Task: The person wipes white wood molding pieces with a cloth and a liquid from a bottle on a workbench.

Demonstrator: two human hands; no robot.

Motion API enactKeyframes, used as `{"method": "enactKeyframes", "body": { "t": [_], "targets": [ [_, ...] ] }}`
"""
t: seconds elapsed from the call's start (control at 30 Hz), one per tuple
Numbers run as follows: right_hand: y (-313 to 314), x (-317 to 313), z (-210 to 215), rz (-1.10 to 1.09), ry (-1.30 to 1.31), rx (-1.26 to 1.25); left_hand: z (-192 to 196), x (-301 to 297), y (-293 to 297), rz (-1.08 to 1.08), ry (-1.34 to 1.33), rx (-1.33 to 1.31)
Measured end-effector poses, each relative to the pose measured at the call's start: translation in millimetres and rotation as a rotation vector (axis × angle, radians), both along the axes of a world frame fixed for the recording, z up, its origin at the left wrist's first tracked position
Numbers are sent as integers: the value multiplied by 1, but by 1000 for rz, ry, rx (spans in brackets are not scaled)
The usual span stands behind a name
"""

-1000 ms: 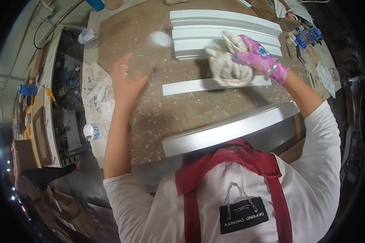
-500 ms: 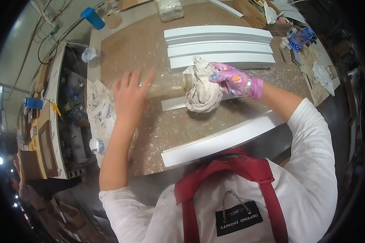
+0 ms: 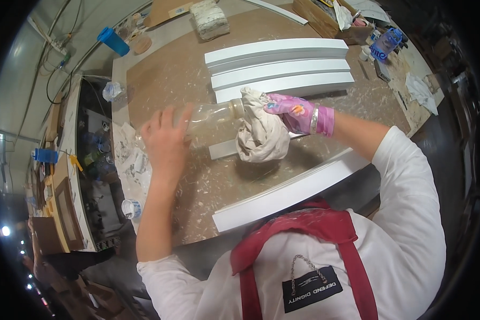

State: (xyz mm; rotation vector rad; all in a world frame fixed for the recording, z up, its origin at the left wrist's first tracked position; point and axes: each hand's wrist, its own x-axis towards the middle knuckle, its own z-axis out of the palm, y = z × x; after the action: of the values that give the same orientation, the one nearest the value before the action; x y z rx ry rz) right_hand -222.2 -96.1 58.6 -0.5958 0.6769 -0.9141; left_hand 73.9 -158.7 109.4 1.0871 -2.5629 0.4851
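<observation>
Head view: the left hand fingers wrap around a clear plastic bottle held sideways above the tabletop middle; the gloved right hand fingers clutch a rag against its mouth.

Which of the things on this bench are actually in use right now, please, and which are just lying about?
In use: clear plastic bottle in left hand; rag in gloved right hand.
Lying about: stacked white boards; blue cup; cardboard box.
</observation>
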Motion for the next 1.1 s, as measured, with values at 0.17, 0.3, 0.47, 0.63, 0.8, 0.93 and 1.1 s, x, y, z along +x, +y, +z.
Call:
{"method": "enactKeyframes", "body": {
  "t": [0.17,0.3,0.47,0.63,0.8,0.93,1.1],
  "targets": [
    [-3,-5,-8,51,-64,53,0,-2,2,-23,-45,16],
    [-5,-8,-22,58,-100,101,1,-5,3,-39,-43,-14],
    [-9,-10,-40,69,-191,119,-8,-2,0,-62,-50,-7],
    [-21,-16,-46,265,-235,132,-14,-9,0,-60,9,93],
    [-7,5,-30,130,-62,51,-38,8,-22,-7,120,136],
    [-7,-7,-30,119,-152,133,-71,23,-47,-7,511,430],
    [-1,-44,-12,86,-32,110,-122,66,-68,254,1003,540]
  ]
}}
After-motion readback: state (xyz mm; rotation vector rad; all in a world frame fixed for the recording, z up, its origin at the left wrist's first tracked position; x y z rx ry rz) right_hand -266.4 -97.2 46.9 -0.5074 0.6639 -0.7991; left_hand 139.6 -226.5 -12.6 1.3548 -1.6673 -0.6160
